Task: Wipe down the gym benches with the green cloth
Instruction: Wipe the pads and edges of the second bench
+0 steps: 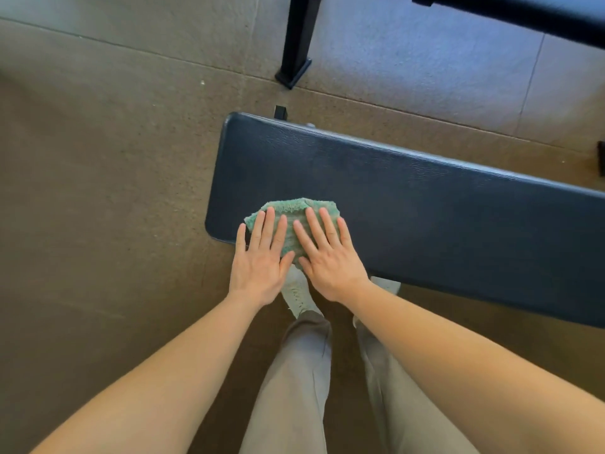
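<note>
A dark blue padded gym bench point(409, 198) runs from the middle of the view off to the right. The green cloth point(291, 209) lies on its near left corner. My left hand point(262, 257) presses flat on the cloth's left part, fingers straight and spread, with the heel of the hand past the bench edge. Beside it, my right hand point(327, 253) presses flat on the cloth's right part, fingers straight. Both thumbs nearly meet over the cloth's near end. Much of the cloth is hidden under the hands.
Brown rubber floor point(98, 208) surrounds the bench. A black steel leg point(296, 44) of other equipment stands beyond the bench, and a second dark pad point(523, 14) shows at the top right. My legs and pale shoes point(299, 294) stand at the bench's near edge.
</note>
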